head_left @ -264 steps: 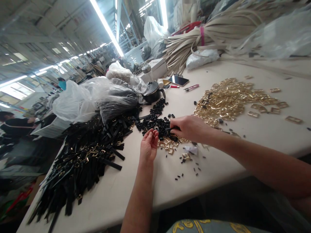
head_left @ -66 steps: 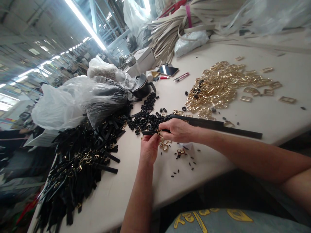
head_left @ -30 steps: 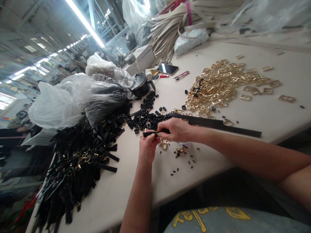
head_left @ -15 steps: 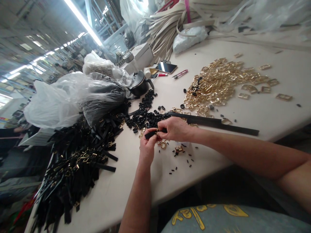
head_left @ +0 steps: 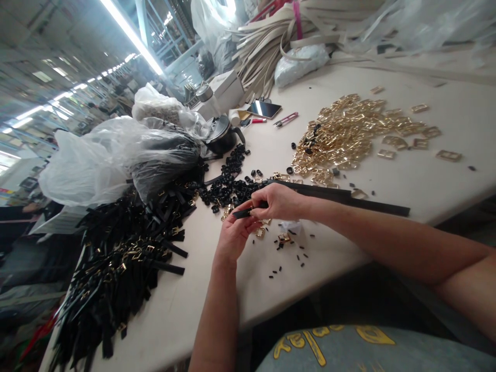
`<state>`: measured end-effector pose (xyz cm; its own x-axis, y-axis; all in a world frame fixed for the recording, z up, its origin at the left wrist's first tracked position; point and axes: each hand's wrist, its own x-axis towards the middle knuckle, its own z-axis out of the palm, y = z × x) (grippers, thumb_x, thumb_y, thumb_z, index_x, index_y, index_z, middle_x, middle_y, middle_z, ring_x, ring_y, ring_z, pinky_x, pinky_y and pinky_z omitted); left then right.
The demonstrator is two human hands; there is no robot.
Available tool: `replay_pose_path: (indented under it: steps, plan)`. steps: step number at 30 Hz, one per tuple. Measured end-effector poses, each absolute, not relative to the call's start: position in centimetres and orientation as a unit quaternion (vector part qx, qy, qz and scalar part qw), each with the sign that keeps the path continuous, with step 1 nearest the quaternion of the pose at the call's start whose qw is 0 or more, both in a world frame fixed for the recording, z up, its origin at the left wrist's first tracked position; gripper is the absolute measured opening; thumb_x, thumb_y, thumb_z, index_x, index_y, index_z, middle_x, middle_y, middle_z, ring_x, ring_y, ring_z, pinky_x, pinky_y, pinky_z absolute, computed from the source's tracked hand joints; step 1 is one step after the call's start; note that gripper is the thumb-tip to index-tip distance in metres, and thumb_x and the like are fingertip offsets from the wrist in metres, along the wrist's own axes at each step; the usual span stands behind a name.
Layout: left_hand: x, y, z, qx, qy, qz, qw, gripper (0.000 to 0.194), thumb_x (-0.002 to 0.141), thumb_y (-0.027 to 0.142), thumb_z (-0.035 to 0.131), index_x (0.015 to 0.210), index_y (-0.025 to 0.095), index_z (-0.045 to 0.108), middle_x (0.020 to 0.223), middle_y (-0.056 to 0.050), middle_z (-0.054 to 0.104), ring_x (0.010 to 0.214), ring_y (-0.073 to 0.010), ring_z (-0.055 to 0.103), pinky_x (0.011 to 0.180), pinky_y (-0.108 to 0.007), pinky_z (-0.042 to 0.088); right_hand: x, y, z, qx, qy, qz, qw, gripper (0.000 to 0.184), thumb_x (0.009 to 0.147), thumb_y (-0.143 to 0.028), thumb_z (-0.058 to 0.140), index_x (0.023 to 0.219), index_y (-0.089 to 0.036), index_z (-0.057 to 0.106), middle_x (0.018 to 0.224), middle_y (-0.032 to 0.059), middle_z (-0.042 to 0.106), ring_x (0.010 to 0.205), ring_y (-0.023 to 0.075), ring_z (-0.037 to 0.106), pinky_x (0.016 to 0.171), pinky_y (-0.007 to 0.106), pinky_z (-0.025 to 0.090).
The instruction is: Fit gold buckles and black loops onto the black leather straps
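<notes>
The left hand [head_left: 233,237] holds the end of a black strap [head_left: 243,213], its fingers clamped on the strap. The right hand [head_left: 279,201] grips the same strap just beside the left, its fingers closed on the section near a small gold buckle [head_left: 251,208]. The strap is positioned above the front edge of the heap of black loops [head_left: 228,192], which lies on the bench [head_left: 186,305]. Other black strips [head_left: 382,207] lie beyond the right forearm. The large pile of gold buckles [head_left: 337,137] is located beyond these strips. Small black pieces [head_left: 302,265] are scattered on the near side of the hands. The mass of buckled black straps [head_left: 127,268] occupies the left side of the bench, adjacent to the clear plastic bags [head_left: 101,160]. A lidded black mug [head_left: 221,137] stands beyond the loops, near a phone [head_left: 264,109].
</notes>
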<state>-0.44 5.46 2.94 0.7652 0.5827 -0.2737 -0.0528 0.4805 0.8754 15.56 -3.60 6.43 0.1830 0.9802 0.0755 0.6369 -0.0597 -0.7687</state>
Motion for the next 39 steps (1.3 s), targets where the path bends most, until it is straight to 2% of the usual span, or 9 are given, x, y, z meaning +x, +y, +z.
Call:
replay_pose_path:
  steps: [7, 10, 14, 19, 27, 29, 32, 35, 39]
  plan:
    - [-0.6, 5.9, 3.0, 0.468, 0.301, 0.230, 0.799, 0.034, 0.054, 0.022, 0.087, 0.082, 0.018, 0.069, 0.074, 0.000, 0.071, 0.064, -0.0101, 0.066, 0.065, -0.022, 0.055, 16.2, -3.6, 6.2, -0.644, -0.643, 0.228, 0.346, 0.026, 0.082, -0.033, 0.058, 0.063, -0.017, 0.056, 0.053, -0.0050, 0.048, 0.052, 0.0075, 0.038, 0.052, 0.023, 0.025]
    - [-0.6, 5.7, 3.1, 0.495, 0.307, 0.226, 0.781, 0.036, 0.052, 0.025, 0.088, 0.082, 0.017, 0.070, 0.077, -0.002, 0.071, 0.063, -0.0105, 0.065, 0.062, -0.022, 0.055, 16.4, -3.5, 5.9, -0.649, -0.662, 0.143, 0.346, 0.036, 0.091, -0.040, 0.049, 0.066, -0.017, 0.058, 0.054, -0.0032, 0.049, 0.052, 0.0087, 0.038, 0.054, 0.024, 0.024]
    - [-0.7, 5.5, 3.2, 0.533, 0.325, 0.187, 0.759, 0.031, 0.054, 0.029, 0.087, 0.078, 0.015, 0.072, 0.071, -0.002, 0.069, 0.058, -0.0099, 0.061, 0.058, -0.023, 0.052, 16.4, -3.4, 5.3, -0.656, -0.675, 0.026, 0.338, 0.034, 0.095, -0.042, 0.044, 0.081, -0.019, 0.066, 0.064, 0.0006, 0.062, 0.056, 0.0110, 0.047, 0.057, 0.025, 0.026]
    - [-0.7, 5.2, 3.4, 0.570, 0.337, 0.164, 0.732, 0.023, 0.059, 0.029, 0.083, 0.071, 0.014, 0.070, 0.062, 0.000, 0.065, 0.054, -0.0081, 0.055, 0.056, -0.021, 0.046, 16.4, -3.2, 4.8, -0.628, -0.703, -0.033, 0.332, 0.040, 0.098, -0.042, 0.040, 0.080, -0.018, 0.067, 0.068, 0.0030, 0.066, 0.060, 0.0127, 0.053, 0.060, 0.026, 0.030]
    - [-0.3, 4.5, 2.8, 0.567, 0.317, 0.224, 0.727, 0.023, 0.065, 0.034, 0.080, 0.071, 0.016, 0.067, 0.060, 0.001, 0.064, 0.053, -0.0086, 0.055, 0.055, -0.020, 0.043, 16.8, -3.0, 5.3, -0.618, -0.642, -0.080, 0.447, 0.028, 0.096, -0.032, 0.044, 0.085, -0.017, 0.066, 0.092, 0.0079, 0.069, 0.084, 0.0169, 0.059, 0.078, 0.029, 0.042]
    - [-0.2, 4.7, 2.7, 0.548, 0.315, 0.268, 0.727, 0.025, 0.064, 0.035, 0.080, 0.071, 0.016, 0.067, 0.062, 0.001, 0.065, 0.054, -0.0084, 0.056, 0.055, -0.020, 0.044, 16.9, -3.2, 5.5, -0.639, -0.616, -0.068, 0.456, 0.027, 0.093, -0.031, 0.047, 0.077, -0.017, 0.064, 0.085, 0.0066, 0.068, 0.076, 0.0154, 0.057, 0.072, 0.028, 0.041]
    - [0.0, 5.1, 2.7, 0.510, 0.308, 0.322, 0.736, 0.028, 0.060, 0.036, 0.083, 0.072, 0.017, 0.066, 0.064, 0.002, 0.065, 0.055, -0.0079, 0.057, 0.056, -0.019, 0.045, 16.8, -3.4, 5.5, -0.665, -0.629, 0.013, 0.402, 0.027, 0.087, -0.034, 0.055, 0.067, -0.017, 0.062, 0.068, 0.0012, 0.062, 0.060, 0.0115, 0.050, 0.059, 0.025, 0.035]
    - [0.2, 5.1, 2.8, 0.488, 0.299, 0.350, 0.742, 0.029, 0.057, 0.034, 0.085, 0.071, 0.017, 0.066, 0.064, 0.003, 0.064, 0.057, -0.0068, 0.057, 0.057, -0.017, 0.045, 16.3, -3.2, 5.1, -0.642, -0.668, 0.124, 0.357, 0.025, 0.083, -0.041, 0.064, 0.075, -0.017, 0.067, 0.071, 0.0000, 0.064, 0.061, 0.0107, 0.051, 0.057, 0.023, 0.033]
    - [0.1, 5.1, 2.2, 0.512, 0.297, 0.345, 0.728, 0.030, 0.059, 0.037, 0.085, 0.072, 0.016, 0.068, 0.068, 0.002, 0.065, 0.061, -0.0077, 0.058, 0.062, -0.018, 0.047, 15.4, -2.9, 4.4, -0.608, -0.638, 0.204, 0.426, 0.031, 0.086, -0.044, 0.060, 0.085, -0.015, 0.070, 0.077, 0.0025, 0.066, 0.067, 0.0127, 0.055, 0.061, 0.023, 0.037]
